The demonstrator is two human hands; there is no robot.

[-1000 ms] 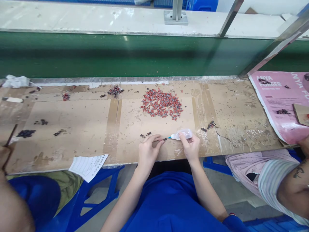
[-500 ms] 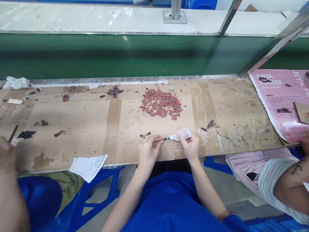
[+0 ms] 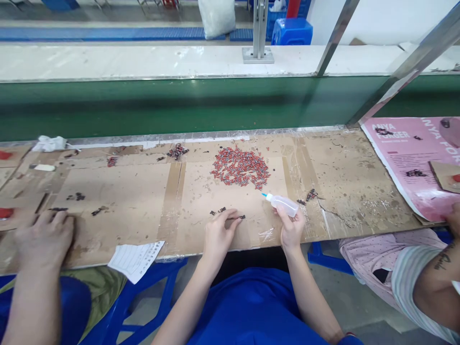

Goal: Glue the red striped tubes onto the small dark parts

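Observation:
Close to the table's front edge, my left hand (image 3: 220, 233) pinches a small dark part (image 3: 242, 217) between thumb and fingertips. My right hand (image 3: 293, 229) is closed around a translucent squeeze bottle (image 3: 283, 205) with a blue nozzle, tilted so the nozzle points up and left, apart from the small part. Beyond both hands lies a wide pile of small red-and-silver pieces (image 3: 240, 166). Two or so small dark parts (image 3: 217, 211) rest on the cardboard just past my left fingers.
Cardboard (image 3: 201, 191) covers the table. A co-worker's hand (image 3: 45, 235) rests at the left; another person's arm (image 3: 436, 278) is at the right by a pink sheet (image 3: 402, 163). A paper slip (image 3: 136, 258) overhangs the front edge. A green panel (image 3: 179, 105) runs behind.
The bottle has moved right, its nozzle drawn away from the small dark part and now pointing higher. The camera view has tilted up. The left co-worker's hand has come onto the table.

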